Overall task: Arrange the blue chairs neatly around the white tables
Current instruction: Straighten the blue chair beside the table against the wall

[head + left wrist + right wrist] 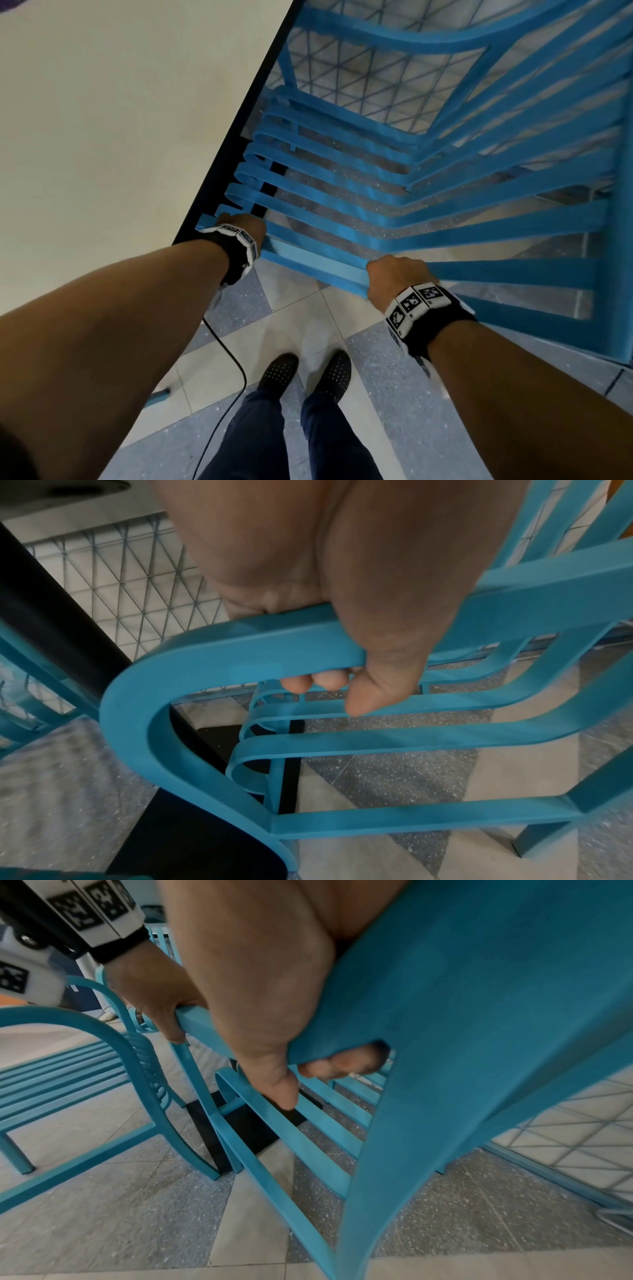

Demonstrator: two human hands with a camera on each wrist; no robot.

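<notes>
A blue slatted chair (376, 205) stands against the edge of the white table (120, 120), seen from above. My left hand (245, 226) grips the top rail of its back at the left corner, right by the table's dark edge. My right hand (394, 277) grips the same top rail (318, 263) further right. In the left wrist view my left hand (329, 680) curls its fingers under the blue rail (240, 642). In the right wrist view my right hand (308, 1069) wraps the rail (479, 1015), and my left hand (154, 999) holds it beyond.
A second blue chair (68, 1069) stands to the left in the right wrist view. The table's black post (44, 610) and base plate (246, 1129) are under the table. A wire-mesh panel (359, 68) lies beyond the chair. A black cable (226, 377) hangs by my feet (308, 373).
</notes>
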